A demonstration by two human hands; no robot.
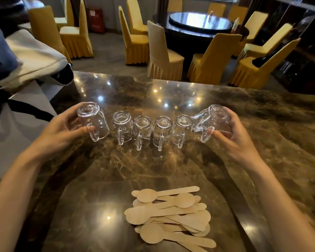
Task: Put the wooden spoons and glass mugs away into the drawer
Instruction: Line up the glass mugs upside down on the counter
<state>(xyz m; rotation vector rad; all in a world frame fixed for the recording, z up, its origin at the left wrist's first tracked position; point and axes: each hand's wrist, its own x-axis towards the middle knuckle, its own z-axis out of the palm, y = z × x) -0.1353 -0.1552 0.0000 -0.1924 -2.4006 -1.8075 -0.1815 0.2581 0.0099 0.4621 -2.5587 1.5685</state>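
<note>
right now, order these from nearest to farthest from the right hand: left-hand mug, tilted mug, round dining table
1. tilted mug, gripped in the right hand itself
2. left-hand mug, far over on the left side
3. round dining table, across the room

Left hand (62, 129): gripping left-end mug (93, 120).
Right hand (232, 132): holding right-end mug (214, 120) tilted.
Wooden spoons (169, 215): lying piled on desk (107, 171).
</note>
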